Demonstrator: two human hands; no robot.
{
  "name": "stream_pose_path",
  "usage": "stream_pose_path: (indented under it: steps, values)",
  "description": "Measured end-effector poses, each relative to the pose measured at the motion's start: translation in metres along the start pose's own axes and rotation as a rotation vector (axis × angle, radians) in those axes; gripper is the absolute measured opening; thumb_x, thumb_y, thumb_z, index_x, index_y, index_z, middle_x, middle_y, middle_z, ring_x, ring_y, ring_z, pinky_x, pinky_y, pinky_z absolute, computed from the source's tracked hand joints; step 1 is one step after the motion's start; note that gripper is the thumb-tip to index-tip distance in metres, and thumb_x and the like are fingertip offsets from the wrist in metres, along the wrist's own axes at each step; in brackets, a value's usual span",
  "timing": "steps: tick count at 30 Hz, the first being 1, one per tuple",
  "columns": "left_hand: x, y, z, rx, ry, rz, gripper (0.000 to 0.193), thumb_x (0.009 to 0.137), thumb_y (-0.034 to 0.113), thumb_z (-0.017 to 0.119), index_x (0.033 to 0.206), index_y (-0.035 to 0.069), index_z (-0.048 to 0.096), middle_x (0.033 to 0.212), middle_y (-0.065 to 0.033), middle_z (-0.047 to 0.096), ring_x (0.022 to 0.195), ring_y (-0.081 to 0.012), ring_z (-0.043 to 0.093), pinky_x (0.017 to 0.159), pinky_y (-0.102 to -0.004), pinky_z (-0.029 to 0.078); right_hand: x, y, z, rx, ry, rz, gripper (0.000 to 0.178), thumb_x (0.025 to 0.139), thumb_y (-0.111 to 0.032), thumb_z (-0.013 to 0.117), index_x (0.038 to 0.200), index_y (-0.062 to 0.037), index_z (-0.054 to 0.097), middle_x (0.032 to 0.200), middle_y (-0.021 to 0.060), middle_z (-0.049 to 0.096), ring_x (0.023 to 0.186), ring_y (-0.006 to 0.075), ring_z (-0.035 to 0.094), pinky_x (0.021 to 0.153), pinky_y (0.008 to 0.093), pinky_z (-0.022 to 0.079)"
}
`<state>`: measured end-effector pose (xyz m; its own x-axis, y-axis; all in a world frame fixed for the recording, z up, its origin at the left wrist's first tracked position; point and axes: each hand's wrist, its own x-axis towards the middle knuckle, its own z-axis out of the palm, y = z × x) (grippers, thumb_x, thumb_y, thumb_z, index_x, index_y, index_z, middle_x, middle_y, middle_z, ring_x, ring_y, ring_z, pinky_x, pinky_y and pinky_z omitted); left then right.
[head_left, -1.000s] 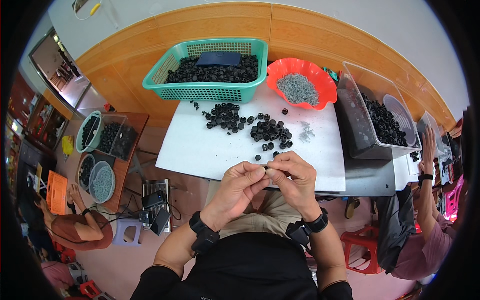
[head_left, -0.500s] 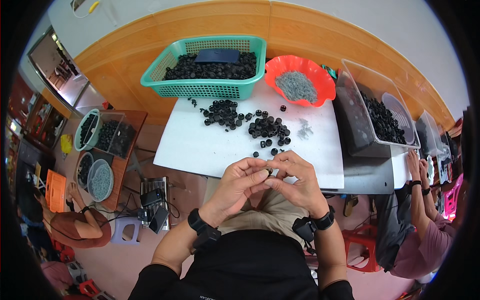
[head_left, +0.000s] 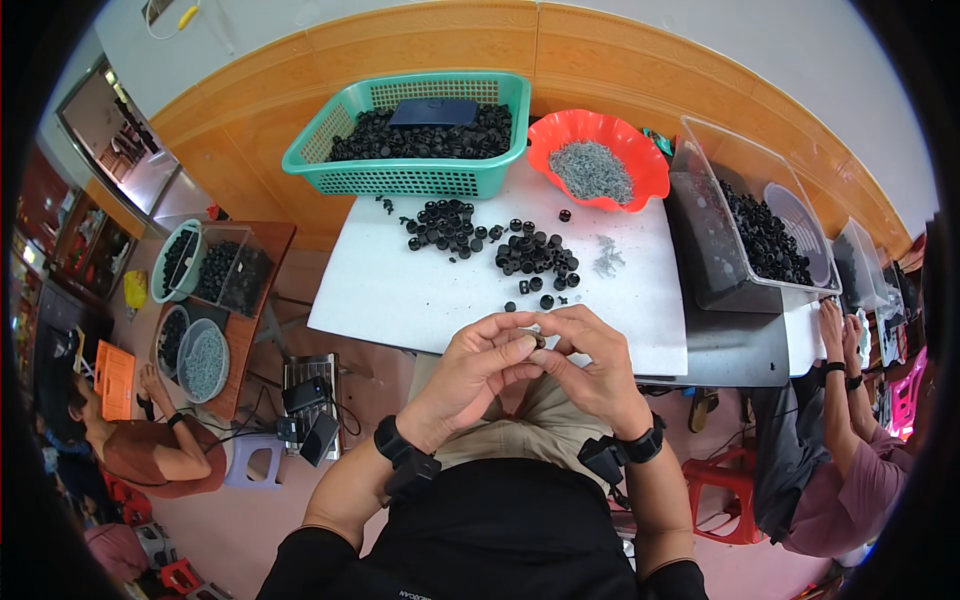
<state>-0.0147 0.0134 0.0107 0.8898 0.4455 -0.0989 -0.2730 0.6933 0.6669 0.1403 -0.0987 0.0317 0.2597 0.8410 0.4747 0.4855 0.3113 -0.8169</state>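
Note:
My left hand (head_left: 484, 362) and my right hand (head_left: 594, 362) meet above the near edge of the white-topped table. Between their pinched fingertips is a small dark round part (head_left: 537, 341), mostly covered by the fingers. My left thumb and forefinger grip it, and the right fingertips press on its other side. Just beyond my hands, several small black round caps (head_left: 546, 301) lie loose. Farther off are two heaps of them, a left heap (head_left: 440, 226) and a middle heap (head_left: 534, 254). A little pile of clear-grey small pieces (head_left: 608, 257) lies to their right.
At the back stand a green basket (head_left: 410, 183) of black parts, with a dark blue flat case (head_left: 434, 112) on top, and a red wavy-rimmed bowl (head_left: 655, 180) of grey pieces. A clear bin (head_left: 735, 290) is at the right. Co-workers sit on both sides.
My fingers have shifted slightly around the small dark part, closing more over it. The heaps on the table look unchanged. The person at the left has raised their head a little.

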Motion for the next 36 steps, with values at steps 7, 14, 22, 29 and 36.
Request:
stream_pose_path:
  steps: [7,14,22,29,36]
  values:
    - [0.001,-0.004,0.001,-0.083,0.032,-0.02,0.021,0.099,0.005,0.063,0.12,0.003,0.063,0.107,-0.0091,0.07,0.098,-0.0158,0.07,0.09,-0.0298,0.06,-0.005,0.007,0.006,-0.022,0.092,-0.044,0.024,0.083,0.002,0.078,0.105,-0.0023,0.071,0.102,0.0115,0.069,0.07,0.0142,0.066,0.06,0.0264,0.054]
    - [-0.001,-0.007,0.004,-0.126,0.07,-0.017,0.016,0.099,0.009,0.064,0.115,0.006,0.063,0.107,-0.007,0.069,0.098,-0.0148,0.069,0.09,-0.0297,0.059,-0.009,0.012,0.013,-0.038,0.172,-0.115,0.024,0.081,0.003,0.079,0.104,-0.0013,0.072,0.101,0.0106,0.069,0.074,0.0128,0.066,0.062,0.0248,0.053]
    - [-0.002,-0.008,0.006,-0.068,0.105,-0.008,0.016,0.1,0.012,0.065,0.115,0.008,0.063,0.108,-0.0039,0.068,0.099,-0.0125,0.068,0.089,-0.0287,0.057,-0.007,0.012,0.015,-0.162,0.209,-0.204,0.026,0.079,0.002,0.08,0.103,-0.0026,0.071,0.1,0.0103,0.068,0.065,0.0157,0.066,0.053,0.027,0.053]
    - [0.0,-0.011,0.005,-0.011,0.104,0.019,0.017,0.1,0.011,0.064,0.117,0.007,0.063,0.108,-0.0055,0.069,0.098,-0.014,0.069,0.087,-0.0296,0.058,-0.009,0.019,0.016,-0.367,0.201,-0.278,0.026,0.082,-0.003,0.077,0.105,-0.0031,0.066,0.102,0.0116,0.066,0.063,0.0227,0.066,0.051,0.0317,0.053]
    - [-0.005,-0.006,0.016,0.239,0.177,0.113,0.029,0.098,0.007,0.065,0.127,0.001,0.061,0.111,-0.0105,0.071,0.096,-0.0147,0.07,0.085,-0.0302,0.059,-0.014,0.028,0.016,-0.302,0.253,-0.244,0.026,0.089,-0.004,0.072,0.112,-0.002,0.061,0.107,0.0152,0.064,0.067,0.025,0.067,0.054,0.0333,0.054]
